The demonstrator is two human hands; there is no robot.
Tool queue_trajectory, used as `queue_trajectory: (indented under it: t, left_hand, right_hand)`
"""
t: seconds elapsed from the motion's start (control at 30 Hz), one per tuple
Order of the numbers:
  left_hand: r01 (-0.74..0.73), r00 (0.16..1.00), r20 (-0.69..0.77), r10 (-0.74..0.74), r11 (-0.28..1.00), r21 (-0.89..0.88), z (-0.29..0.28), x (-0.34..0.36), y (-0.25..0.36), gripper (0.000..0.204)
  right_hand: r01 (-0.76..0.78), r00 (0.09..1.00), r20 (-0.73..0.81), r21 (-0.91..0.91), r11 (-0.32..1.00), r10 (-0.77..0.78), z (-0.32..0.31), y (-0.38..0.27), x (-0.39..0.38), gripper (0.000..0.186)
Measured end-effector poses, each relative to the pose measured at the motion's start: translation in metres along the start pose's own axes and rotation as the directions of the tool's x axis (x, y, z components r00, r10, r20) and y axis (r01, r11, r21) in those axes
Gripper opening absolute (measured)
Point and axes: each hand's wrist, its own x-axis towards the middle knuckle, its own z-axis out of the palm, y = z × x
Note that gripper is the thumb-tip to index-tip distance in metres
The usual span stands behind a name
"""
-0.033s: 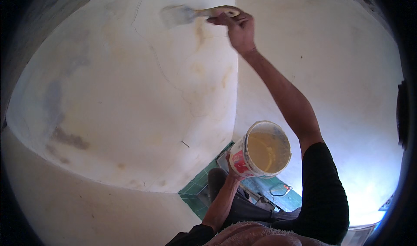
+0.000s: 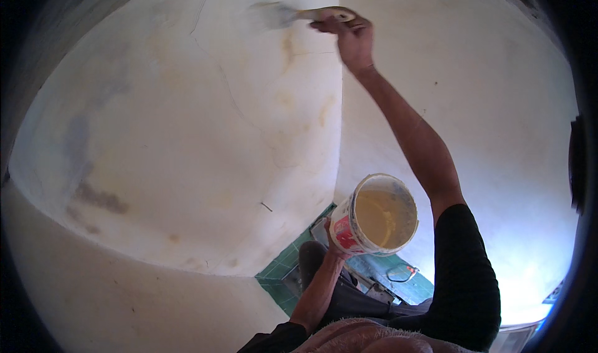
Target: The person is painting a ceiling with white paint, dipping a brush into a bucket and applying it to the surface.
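- Bucket [image 2: 343, 217], white with a red label [image 2: 344, 234], was held low in front of the body, right of centre in view; its mouth faced the camera, and the rim looked smeared.
- Cream-yellow liquid [image 2: 375, 221] sat inside, below the rim; paler residue coated the inner wall.
- Left hand [image 2: 338, 249] was clamped on the bucket's lower side, fingers against the outer wall; part of the hand was hidden behind the bucket.
- Black sleeve [image 2: 464, 272] covered the right upper arm; the right forearm was bare and reached up across the view.
- Right hand [image 2: 352, 36] was closed round the brush handle, up high and well apart from the left hand.
- Brush [image 2: 304, 14] was wide and flat, with a light handle; bristles pointed left over the left wall. Head was blurred; could not tell if it touched the plaster.
- Dark trousers [image 2: 352, 301] showed below the bucket, beside the left forearm.
- Green tiles [image 2: 283, 264] lay lower down, behind the bucket and legs; thin pale loop [image 2: 398, 274] showed over them.
- Left wall [image 2: 187, 128] was off-white, with a thin crack, yellowish stains and grey-brown patches, plus a short dark sliver [image 2: 266, 207] low down.
- Right wall [image 2: 498, 135] was plainer, meeting the left wall at a corner behind the right hand.
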Motion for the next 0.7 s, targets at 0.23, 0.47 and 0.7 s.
queue_trajectory:
  t: [0.23,0.47,0.7]
  left_hand:
    - [0.005,1.0,-0.024,-0.005,1.0,-0.005,-0.006,-0.002,0.005,0.106]
    - [0.063,0.998,0.011,-0.062,0.997,-0.034,-0.006,0.001,0.004,0.092]
    - [-0.008,1.0,-0.019,0.007,1.0,-0.022,-0.014,-0.009,0.008,0.092]
  right_hand:
    - [0.069,0.928,-0.32,-0.358,0.931,-0.192,-0.086,0.045,0.034,0.022]
    - [0.159,0.92,-0.132,-0.735,0.66,-0.37,-0.06,0.053,0.027,0.018]
    - [0.166,0.986,0.032,-0.167,0.972,-0.163,0.066,-0.031,-0.045,0.018]
